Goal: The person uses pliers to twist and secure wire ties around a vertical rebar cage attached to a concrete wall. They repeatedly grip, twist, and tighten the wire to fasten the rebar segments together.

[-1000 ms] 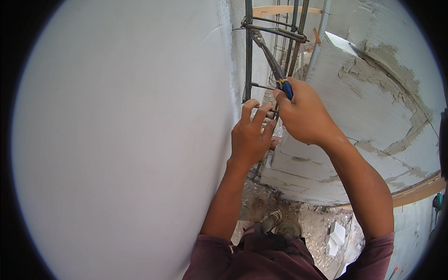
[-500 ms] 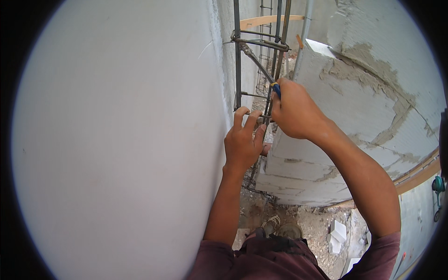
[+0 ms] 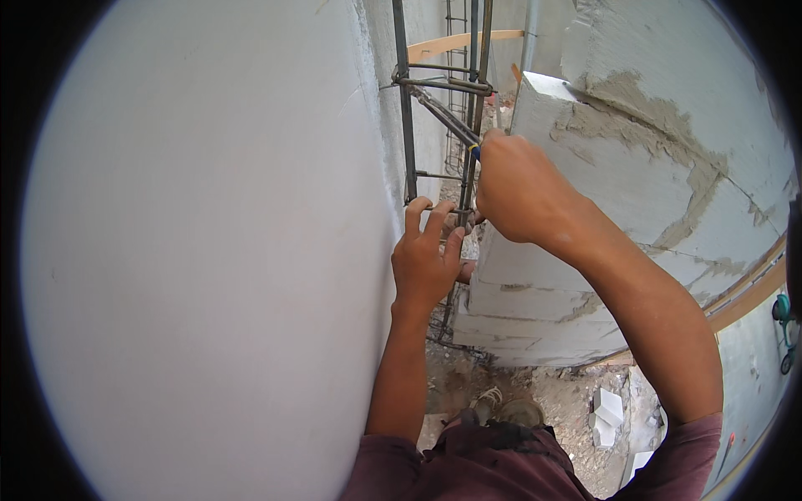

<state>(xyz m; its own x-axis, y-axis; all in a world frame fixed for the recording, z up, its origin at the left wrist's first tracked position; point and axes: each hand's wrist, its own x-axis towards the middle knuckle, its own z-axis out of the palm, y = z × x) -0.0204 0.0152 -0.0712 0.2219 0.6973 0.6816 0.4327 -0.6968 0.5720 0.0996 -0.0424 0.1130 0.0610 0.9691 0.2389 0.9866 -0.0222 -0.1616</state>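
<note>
Pale, smooth wall (image 3: 209, 250) fills the left of my view; a block wall (image 3: 626, 200) smeared with grey mortar (image 3: 700, 196) stands at right. Between them, metal pincers (image 3: 452, 124) slant up and left at the rebar cage (image 3: 407, 134), head near the corner of an upper tie (image 3: 443, 84). My right grip (image 3: 518, 184) is closed round their blue handle end, mostly hidden in my fist. Whether the jaws bite anything: too small to tell. My left grip (image 3: 424, 259) sits lower, fingers bent and spaced apart at a lower tie (image 3: 454, 210); cannot tell if they clasp it. Farther out: timber strip (image 3: 464, 40) behind the cage; white block pieces (image 3: 607, 409) on rubbly ground (image 3: 572, 399); shoes (image 3: 520, 411) partly covered by my shirt (image 3: 501, 468); green object (image 3: 783, 309) at the dark right rim, unclear.
</note>
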